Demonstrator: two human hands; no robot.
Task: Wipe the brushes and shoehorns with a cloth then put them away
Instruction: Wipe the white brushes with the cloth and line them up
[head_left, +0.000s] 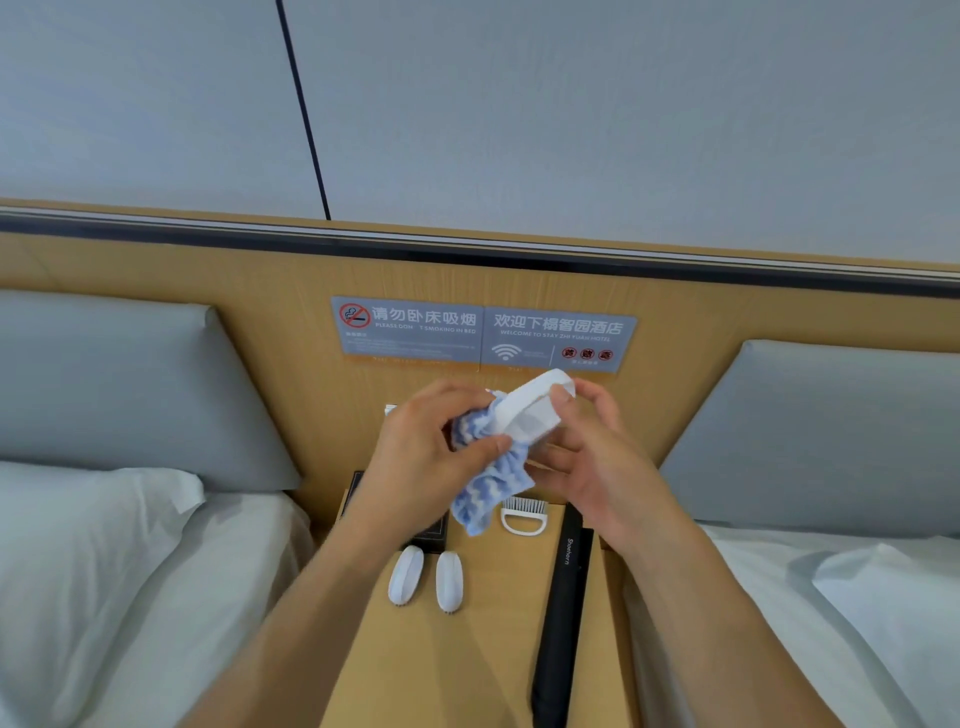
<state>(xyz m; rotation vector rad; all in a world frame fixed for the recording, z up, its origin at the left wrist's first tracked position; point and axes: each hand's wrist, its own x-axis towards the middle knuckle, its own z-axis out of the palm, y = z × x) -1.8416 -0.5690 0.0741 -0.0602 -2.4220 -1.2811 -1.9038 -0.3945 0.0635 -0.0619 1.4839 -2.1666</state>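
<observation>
My left hand (421, 457) grips a blue and white striped cloth (483, 488) bunched against a white brush (530, 410). My right hand (592, 447) holds that brush by its far end, above the nightstand. On the wooden nightstand (498, 623) below lie two white oval brushes (405, 574) (449, 581) side by side. A white handled brush with dark bristles (522, 514) lies behind them, partly under the hanging cloth. A long black shoehorn (563, 613) lies along the right side.
A dark flat object (358, 493) sits at the nightstand's back left, mostly hidden by my left arm. Beds with white pillows (93, 545) flank the nightstand on both sides. Grey signs (483, 335) are fixed on the wooden headboard panel behind.
</observation>
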